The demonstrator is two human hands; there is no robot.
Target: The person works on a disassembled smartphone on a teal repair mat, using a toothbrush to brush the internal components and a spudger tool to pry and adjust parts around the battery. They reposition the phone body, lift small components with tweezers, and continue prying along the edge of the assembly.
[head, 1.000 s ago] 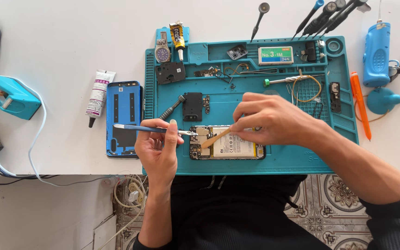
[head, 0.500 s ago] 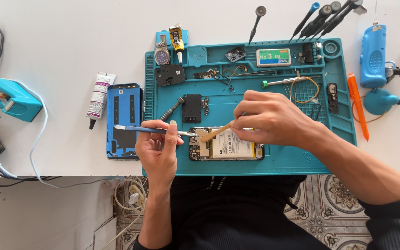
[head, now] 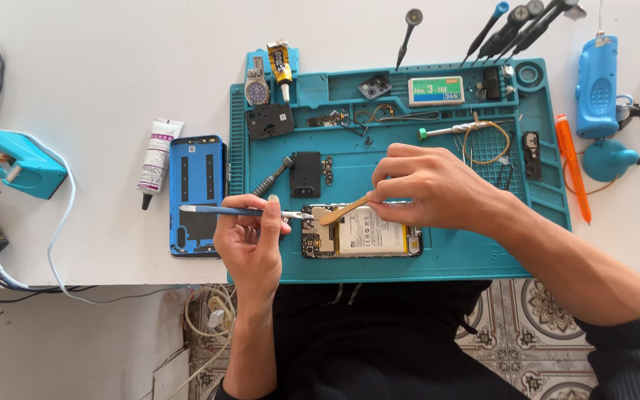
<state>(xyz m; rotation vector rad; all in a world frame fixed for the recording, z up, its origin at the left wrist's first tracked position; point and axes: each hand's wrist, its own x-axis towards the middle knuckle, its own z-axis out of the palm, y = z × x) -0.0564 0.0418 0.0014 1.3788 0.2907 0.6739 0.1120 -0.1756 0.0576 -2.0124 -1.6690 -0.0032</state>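
An opened phone (head: 364,241) with its white battery showing lies at the near edge of a teal work mat (head: 446,259). My left hand (head: 250,241) grips a blue-handled metal tool (head: 224,212), whose tip rests at the phone's left end. My right hand (head: 427,185) pinches a thin tan pry stick (head: 342,212), angled down onto the phone's upper left part.
A blue phone back cover (head: 195,194) and a glue tube (head: 155,159) lie left of the mat. A teal tape dispenser (head: 16,161) sits at far left. Small phone parts, a watch (head: 257,92), a screwdriver (head: 275,176), an orange cutter (head: 572,167) and a blue tool (head: 598,87) surround the work area.
Both hands stay at the phone; the stick and metal tool hold nearly the same spots.
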